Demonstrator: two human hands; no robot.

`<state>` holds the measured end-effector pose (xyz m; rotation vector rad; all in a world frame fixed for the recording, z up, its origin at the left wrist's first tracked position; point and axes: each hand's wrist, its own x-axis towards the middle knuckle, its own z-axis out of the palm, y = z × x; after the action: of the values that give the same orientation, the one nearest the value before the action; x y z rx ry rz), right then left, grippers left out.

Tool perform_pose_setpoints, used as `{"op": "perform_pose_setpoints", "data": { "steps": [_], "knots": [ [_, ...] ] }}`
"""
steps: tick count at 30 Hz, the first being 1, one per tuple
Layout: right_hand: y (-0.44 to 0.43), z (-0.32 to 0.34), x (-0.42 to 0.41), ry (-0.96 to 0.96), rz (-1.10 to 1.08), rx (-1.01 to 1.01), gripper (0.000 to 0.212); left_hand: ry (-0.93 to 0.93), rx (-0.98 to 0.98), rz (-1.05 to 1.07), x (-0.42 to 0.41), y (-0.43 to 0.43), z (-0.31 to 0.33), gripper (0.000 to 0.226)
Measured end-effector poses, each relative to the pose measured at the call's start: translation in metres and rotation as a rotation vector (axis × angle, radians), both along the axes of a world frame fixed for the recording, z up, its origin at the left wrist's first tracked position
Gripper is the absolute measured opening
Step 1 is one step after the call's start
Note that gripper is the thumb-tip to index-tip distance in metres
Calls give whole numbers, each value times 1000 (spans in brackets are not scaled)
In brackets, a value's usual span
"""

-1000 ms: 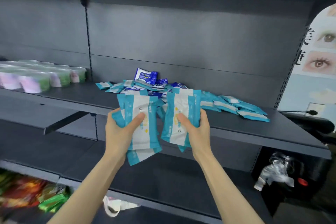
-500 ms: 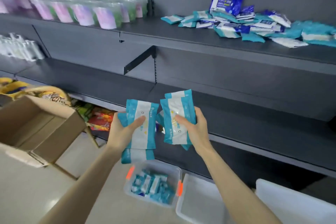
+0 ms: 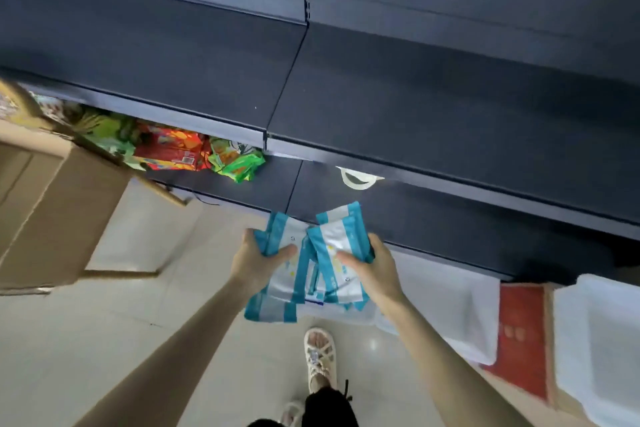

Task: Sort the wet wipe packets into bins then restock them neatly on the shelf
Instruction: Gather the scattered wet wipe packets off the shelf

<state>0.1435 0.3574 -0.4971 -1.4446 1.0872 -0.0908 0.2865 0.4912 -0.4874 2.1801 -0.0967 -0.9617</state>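
Looking down through the head view, I see a person standing in front of a dark shelf (image 3: 433, 104) with both arms stretched out. The left hand (image 3: 256, 262) grips a left bunch of packets (image 3: 282, 282). Its thumb lies flat on the front and the other fingers curl round the back. The right hand (image 3: 375, 269) grips a right bunch of packets (image 3: 341, 246) the same way, thumb on top and fingers wrapped round the far edge.

All the packets are blue and white. The two bunches touch in the middle, and the right one lies a little over the left one. They are up in the air, above the floor (image 3: 121, 340) and just in front of the lowest shelf board. I cannot tell what sits right under them, because the hands and packets hide it.

A white bin (image 3: 460, 315) lies on the floor just to the right of the right arm. A red box (image 3: 519, 329) is beside it, and a second white bin (image 3: 595, 340) is past that. On the left stands a big cardboard box (image 3: 52, 211). Bright snack bags (image 3: 180, 149) in red and green poke out from under the shelf. A white handle (image 3: 358, 180) peeks out there too. One foot in a white sandal (image 3: 320, 355) stands on the floor between the arms.
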Motion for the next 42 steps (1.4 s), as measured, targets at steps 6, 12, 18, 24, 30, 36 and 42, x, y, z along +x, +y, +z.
{"op": "perform_pose_setpoints", "data": {
  "steps": [6, 12, 18, 24, 30, 36, 42],
  "knots": [
    [9, -149, 22, 215, -5, 26, 26, 118, 105, -193, 38, -11, -153, 40],
    [20, -297, 37, 416, 0, -4, 32, 110, 168, -427, 62, -15, -303, 37],
    [17, -428, 43, 467, 14, -5, 35, 173, 182, -445, 70, -23, -439, 36],
    [13, -513, 37, 486, 71, 70, 37, 316, 190, -461, 69, -22, -525, 43],
    [22, -496, 30, 695, 311, 57, 78, 342, 284, -631, 70, -12, -498, 74],
    [-1, -344, 34, 649, 418, -69, 60, 152, 265, -926, 66, -34, -342, 61],
    [-35, -121, 30, 595, 338, -303, 46, -204, 99, -1144, 61, -64, -127, 50]
  ]
}}
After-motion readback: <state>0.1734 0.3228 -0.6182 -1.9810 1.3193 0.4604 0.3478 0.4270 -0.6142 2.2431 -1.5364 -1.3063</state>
